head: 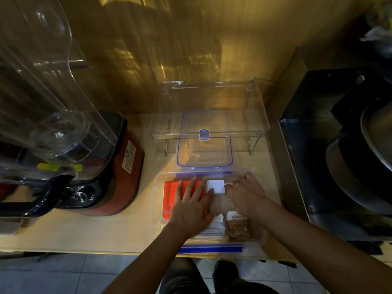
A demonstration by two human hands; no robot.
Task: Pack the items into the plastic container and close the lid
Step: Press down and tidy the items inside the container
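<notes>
The flat, open left hand (192, 205) is pressing the red pack (171, 198) while the right hand (244, 194) is gripping the white box (215, 186); it should be seated squarely against the container (158, 187) back wall.

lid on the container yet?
No: the lid lies apart on the counter behind the open plastic container, where both hands, left hand and right hand, arrange items.

A kitchen, dimly lit in amber: at the left of the frame a red-based blender (110, 177) with a clear jug (42, 92) stands on a pale wooden desk (84, 232), a clear acrylic shelf (209, 115) sits at centre against a wood-panelled wall (169, 49), and a dark steel sink (339, 166) holding round metal pans fills the right.
</notes>
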